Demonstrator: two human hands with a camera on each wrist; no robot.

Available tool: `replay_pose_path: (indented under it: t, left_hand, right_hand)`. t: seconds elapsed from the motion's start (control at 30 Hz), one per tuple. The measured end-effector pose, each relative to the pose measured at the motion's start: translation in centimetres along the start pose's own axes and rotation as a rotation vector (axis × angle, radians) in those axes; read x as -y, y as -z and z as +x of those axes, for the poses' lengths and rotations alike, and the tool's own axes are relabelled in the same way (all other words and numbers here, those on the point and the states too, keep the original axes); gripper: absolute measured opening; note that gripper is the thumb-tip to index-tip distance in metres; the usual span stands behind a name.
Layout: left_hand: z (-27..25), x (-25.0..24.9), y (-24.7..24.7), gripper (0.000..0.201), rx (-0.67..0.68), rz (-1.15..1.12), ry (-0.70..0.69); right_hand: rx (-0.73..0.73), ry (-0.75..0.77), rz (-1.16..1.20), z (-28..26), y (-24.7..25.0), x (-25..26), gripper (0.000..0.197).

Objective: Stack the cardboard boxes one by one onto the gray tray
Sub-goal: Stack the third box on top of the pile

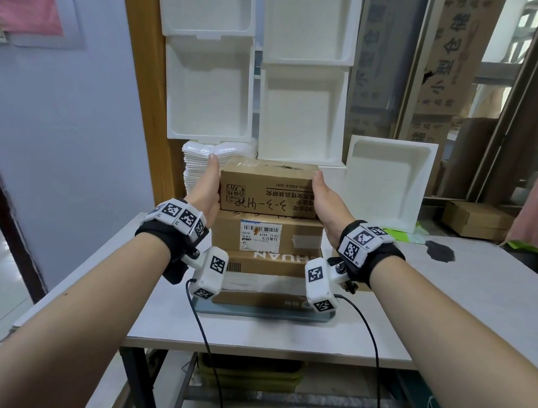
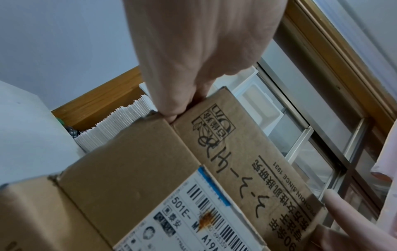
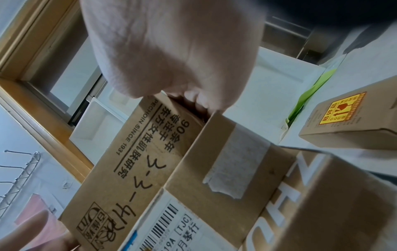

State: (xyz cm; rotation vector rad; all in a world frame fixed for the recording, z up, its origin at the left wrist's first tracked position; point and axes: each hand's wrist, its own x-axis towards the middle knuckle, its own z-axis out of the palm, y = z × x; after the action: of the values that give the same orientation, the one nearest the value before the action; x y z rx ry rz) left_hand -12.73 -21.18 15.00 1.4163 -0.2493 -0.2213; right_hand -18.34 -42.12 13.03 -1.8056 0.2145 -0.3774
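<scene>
Several cardboard boxes stand stacked on the gray tray [image 1: 264, 314] at the middle of the table. The top box [image 1: 269, 187] [image 2: 247, 161] [image 3: 133, 161], printed and scrawled in black, sits level on a labelled box [image 1: 266, 236] [image 2: 128, 169] [image 3: 225, 161]. My left hand [image 1: 209, 185] [image 2: 182, 68] grips its left end, thumb at the front corner. My right hand [image 1: 323, 199] [image 3: 171, 59] grips its right end. The fingers of both hands are mostly hidden behind the box. Beneath lie a box with white lettering [image 1: 269, 262] [image 3: 322, 203] and a bottom box [image 1: 259, 299].
White foam boxes [image 1: 301, 115] are piled against the window behind the stack, and another [image 1: 390, 182] leans at the right. A pile of white trays [image 1: 196, 165] stands behind my left hand. A small cardboard box [image 3: 343, 122] lies right of the stack. The grey table [image 1: 448, 301] spreads out to the right.
</scene>
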Motion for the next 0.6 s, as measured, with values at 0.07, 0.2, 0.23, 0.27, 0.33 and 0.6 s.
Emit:
replay_pose_path:
  t: [0.07, 0.2, 0.23, 0.27, 0.33, 0.6]
  left_hand:
    - [-0.1, 0.0, -0.1, 0.080, 0.009, -0.008, 0.001]
    - [-0.3, 0.0, -0.2, 0.082, 0.002, 0.005, 0.016]
    - [-0.4, -0.1, -0.3, 0.083, -0.009, 0.008, 0.019]
    - [-0.4, -0.2, -0.3, 0.085, -0.015, 0.007, 0.019]
    - [-0.3, -0.2, -0.1, 0.088, -0.025, 0.012, 0.021]
    - [-0.3, -0.5, -0.4, 0.080, -0.038, 0.019, 0.014]
  right_hand:
    - [0.003, 0.005, -0.007, 0.0, 0.0, 0.0, 0.102]
    - [0.004, 0.000, 0.002, 0.0, 0.0, -0.1, 0.090]
    - [0.003, 0.001, 0.005, 0.1, 0.0, -0.2, 0.086]
    - [0.004, 0.004, 0.006, 0.2, 0.1, -0.2, 0.084]
    - [0.009, 0.016, 0.011, 0.2, 0.1, -0.3, 0.084]
    - [0.009, -0.026, 0.095, 0.9, 0.8, -0.6, 0.122]
